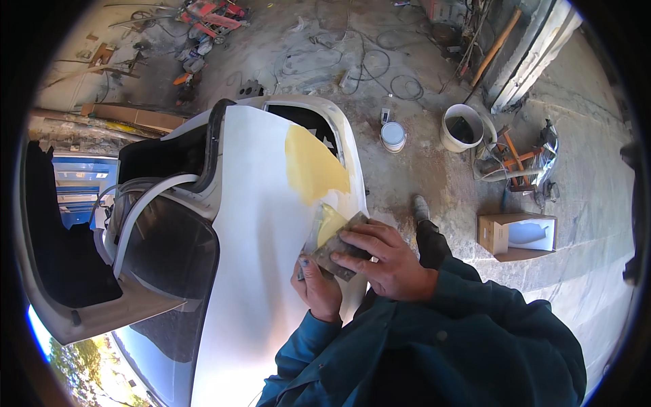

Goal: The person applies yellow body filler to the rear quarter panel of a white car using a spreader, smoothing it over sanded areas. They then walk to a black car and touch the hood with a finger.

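My left hand (320, 292) is closed around the lower end of a flat putty spreader (312, 234), whose grey blade carries a smear of yellow body filler (331, 222). My right hand (392, 263) grips a dark grey, rectangular spreader (325, 255), fingers laid flat across it. The dark spreader overlaps the lower part of the left one, hiding its handle end. Both hands are over the near right edge of a white car body panel (254, 203). Just beyond them, a broad patch of yellow filler (312, 166) covers the panel beside a window opening.
An open car door or hatch (68, 319) stands at the left. On the floor to the right are a lidded can (392, 136), a white bucket (449, 139) and an open cardboard box (498, 234). Cables (407, 87) lie coiled farther off. A shoe (421, 207) shows beside the car.
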A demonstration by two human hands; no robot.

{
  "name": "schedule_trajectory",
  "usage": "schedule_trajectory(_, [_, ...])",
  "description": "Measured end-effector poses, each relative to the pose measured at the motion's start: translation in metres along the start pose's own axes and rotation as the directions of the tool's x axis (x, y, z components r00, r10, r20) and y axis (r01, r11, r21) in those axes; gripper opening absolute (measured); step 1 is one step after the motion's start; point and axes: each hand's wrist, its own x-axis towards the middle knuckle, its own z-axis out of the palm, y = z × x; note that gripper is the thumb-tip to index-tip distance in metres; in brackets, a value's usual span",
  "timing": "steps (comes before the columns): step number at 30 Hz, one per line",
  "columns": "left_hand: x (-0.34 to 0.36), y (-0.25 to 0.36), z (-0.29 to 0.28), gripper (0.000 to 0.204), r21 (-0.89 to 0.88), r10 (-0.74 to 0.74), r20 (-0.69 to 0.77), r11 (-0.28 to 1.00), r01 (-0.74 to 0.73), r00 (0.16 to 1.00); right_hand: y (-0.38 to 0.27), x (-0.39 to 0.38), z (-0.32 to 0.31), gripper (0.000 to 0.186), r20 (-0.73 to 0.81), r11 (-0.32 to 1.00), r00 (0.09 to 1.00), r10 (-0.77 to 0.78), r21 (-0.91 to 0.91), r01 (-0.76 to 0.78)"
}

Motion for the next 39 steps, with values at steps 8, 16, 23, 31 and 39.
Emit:
schedule_trajectory(8, [0.045, 0.017, -0.08, 0.083, 0.986, 0.599, 0.166, -0.087, -0.143, 0.783, 0.1, -0.083, 0.071, 0.038, 0.254, 0.488, 0.659, 0.708, 0.499, -0.716])
schedule_trajectory(16, [0.12, 0.069, -0.15, 0.097, 0.961, 0.653, 0.274, -0.218, -0.171, 0.706, 0.192, -0.057, 0.143, 0.029, 0.362, -0.199, 0.216, 0.907, 0.82, -0.537])
schedule_trajectory(23, [0.132, 0.07, -0.15, 0.095, 0.944, 0.639, 0.329, -0.197, -0.265, 0.696, 0.229, -0.031, 0.185, 0.027, 0.235, -0.03, 0.171, 0.957, 0.667, -0.745])
schedule_trajectory(31, [0.128, 0.07, -0.142, 0.089, 0.959, 0.632, 0.253, -0.065, -0.275, 0.732, 0.224, -0.008, 0.184, 0.031, 0.25, -0.007, 0.173, 0.953, 0.587, -0.81])
schedule_trajectory(39, [0.129, 0.069, -0.148, 0.082, 0.92, 0.66, 0.356, -0.122, -0.373, 0.662, 0.171, 0.032, 0.135, 0.03, 0.26, 0.11, 0.283, 0.923, 0.527, -0.843])
